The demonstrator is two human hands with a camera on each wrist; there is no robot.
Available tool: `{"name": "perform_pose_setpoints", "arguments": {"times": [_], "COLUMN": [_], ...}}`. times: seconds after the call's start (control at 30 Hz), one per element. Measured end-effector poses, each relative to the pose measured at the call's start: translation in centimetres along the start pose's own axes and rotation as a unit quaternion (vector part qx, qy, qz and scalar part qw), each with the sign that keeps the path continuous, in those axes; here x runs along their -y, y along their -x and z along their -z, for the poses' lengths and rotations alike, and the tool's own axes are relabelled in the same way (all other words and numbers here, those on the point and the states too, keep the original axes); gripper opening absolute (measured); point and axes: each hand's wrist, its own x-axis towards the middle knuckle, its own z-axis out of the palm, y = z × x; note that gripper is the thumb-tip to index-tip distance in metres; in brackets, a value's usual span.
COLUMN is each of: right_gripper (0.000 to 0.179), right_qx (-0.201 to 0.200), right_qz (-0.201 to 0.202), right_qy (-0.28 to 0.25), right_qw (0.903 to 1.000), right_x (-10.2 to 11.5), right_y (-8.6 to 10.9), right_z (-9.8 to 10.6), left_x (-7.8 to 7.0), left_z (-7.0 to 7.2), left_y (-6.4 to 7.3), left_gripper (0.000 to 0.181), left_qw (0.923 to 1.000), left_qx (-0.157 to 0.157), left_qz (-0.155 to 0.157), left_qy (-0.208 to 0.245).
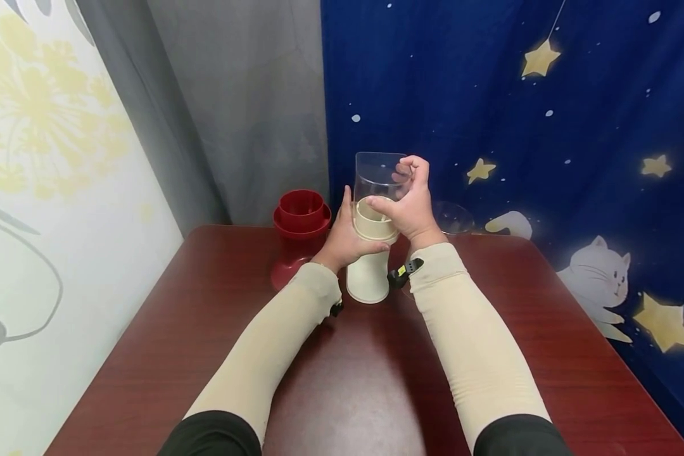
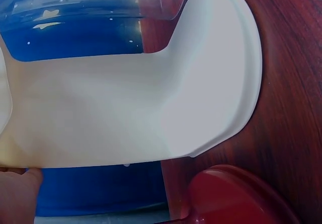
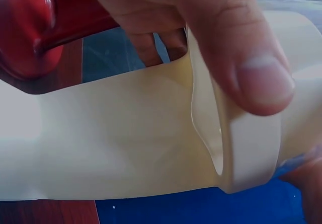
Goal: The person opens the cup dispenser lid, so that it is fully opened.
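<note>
A cream plastic stand (image 1: 367, 278) with a broad foot rises from the back of the table, its ring-shaped collar (image 3: 251, 153) near the top. My left hand (image 1: 344, 240) grips this stand at the collar, thumb across the front. A clear plastic cylinder (image 1: 370, 168) sits upright at the collar. Around its right side, my right hand (image 1: 413, 212) holds the cylinder, thumb in front and fingers curled behind. In the right wrist view, my left thumb (image 3: 261, 83) lies over the collar. The left wrist view shows the stand's foot (image 2: 216, 73) on the wood.
Left of my left hand stands a similar red plastic stand (image 1: 302, 218), partly behind my arm. Another clear cylinder (image 1: 455, 218) is behind my right wrist. The dark red wooden table (image 1: 342, 380) meets a grey curtain (image 1: 251, 114) and a blue starry curtain (image 1: 462, 95).
</note>
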Motion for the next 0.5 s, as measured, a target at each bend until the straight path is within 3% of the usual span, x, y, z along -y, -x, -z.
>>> {"name": "perform_pose_setpoints", "arguments": {"times": [0.33,0.5], "right_gripper": [0.088,0.088], "right_qx": [-0.013,-0.017], "right_qz": [-0.005,0.003], "right_qy": [-0.019,-0.015], "right_qw": [0.9997,0.9997], "right_x": [0.47,0.46], "right_y": [-0.22,-0.16], "right_z": [-0.15,-0.18], "left_x": [-0.06,0.03], "left_z": [0.09,0.26], "left_y": [-0.11,-0.10], "left_gripper": [0.153,0.154], "left_qw": [0.9997,0.9999], "left_qx": [0.003,0.008], "left_qz": [-0.003,-0.004], "left_qy": [0.024,0.014]}}
